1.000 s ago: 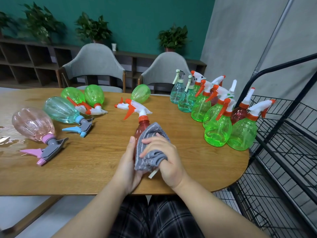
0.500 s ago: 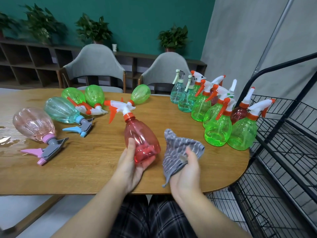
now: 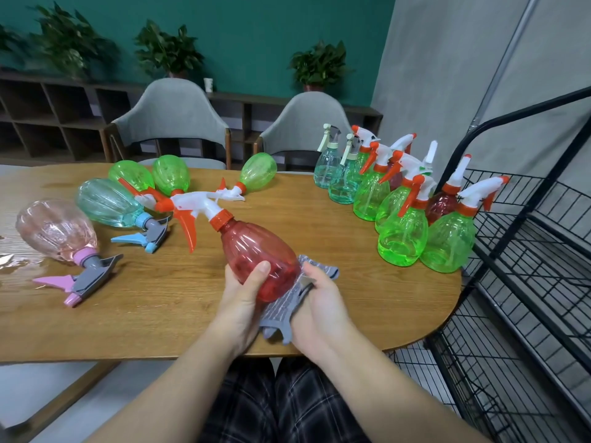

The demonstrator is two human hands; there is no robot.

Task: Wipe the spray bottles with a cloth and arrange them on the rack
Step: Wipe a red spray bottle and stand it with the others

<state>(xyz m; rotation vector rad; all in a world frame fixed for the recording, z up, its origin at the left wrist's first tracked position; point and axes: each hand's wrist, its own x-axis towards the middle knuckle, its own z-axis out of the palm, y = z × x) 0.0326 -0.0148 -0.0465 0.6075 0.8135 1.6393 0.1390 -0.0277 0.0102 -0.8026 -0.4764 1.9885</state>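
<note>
Holding the red spray bottle (image 3: 259, 262) tilted over the near edge of the worktop (image 3: 179, 302), the left hand (image 3: 241, 302) has its thumb over the belly and the fingers curled underneath, nozzle pointing away to the left. The right hand (image 3: 319, 311) grips the grey cloth (image 3: 283, 310) and presses it against the bottle's base, so the cloth is sandwiched between palm and plastic.

Stuff that could go sideways, imo: smooth plastic gripped low on the body only, with the heavy trigger head way out front. A hard wipe could twist it out of that hold and drop it into the lap or off the edge.

A bit further out on the left, the pink bottle (image 3: 57, 233) lies on its side next to what looks like a wet patch (image 3: 12, 262), so dragging the cloth through there would just smear water back on. The teal bottle (image 3: 107, 203) and three green ones lie behind it, apparently not wiped yet.

On the right, the upright bottles (image 3: 403, 235) stand packed tight near the worktop's edge, right beside the black wire rack (image 3: 524, 251). One elbow bump while reaching over and they would likely go down like dominoes. Nothing that I can see is on the rack yet.
</note>
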